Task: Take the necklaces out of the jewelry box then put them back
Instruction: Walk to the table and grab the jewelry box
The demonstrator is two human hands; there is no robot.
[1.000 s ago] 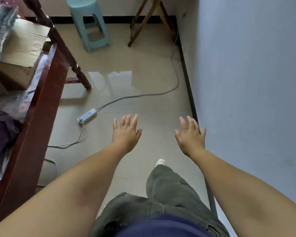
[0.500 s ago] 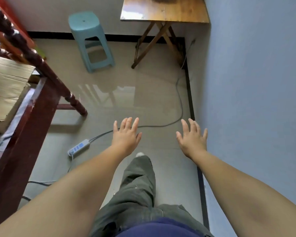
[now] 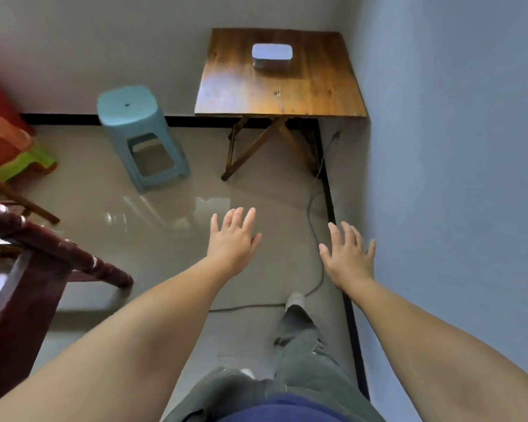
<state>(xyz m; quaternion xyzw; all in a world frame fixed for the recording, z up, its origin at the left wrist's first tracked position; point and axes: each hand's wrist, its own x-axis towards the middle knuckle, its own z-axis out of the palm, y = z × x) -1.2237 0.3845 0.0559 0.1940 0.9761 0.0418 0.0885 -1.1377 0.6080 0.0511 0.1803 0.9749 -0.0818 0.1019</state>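
A pale blue-grey jewelry box (image 3: 272, 56) with rounded corners sits closed on a small wooden folding table (image 3: 317, 89) in the far corner of the room. No necklaces are visible. My left hand (image 3: 233, 242) and my right hand (image 3: 347, 257) are stretched out in front of me over the floor, palms down, fingers spread, both empty. They are well short of the table, with open floor between them and it.
A light blue plastic stool (image 3: 137, 132) stands left of the table. A dark red wooden bed frame (image 3: 28, 269) runs along the left. A grey cable (image 3: 313, 226) crosses the tiled floor. A blue-grey wall (image 3: 454, 178) is close on my right. Red and green plastic stools (image 3: 9, 150) are at far left.
I have walked forward and the view has lifted: the table top and the jewelry box came into view. The power strip dropped out of sight. Both hands stayed spread and empty.
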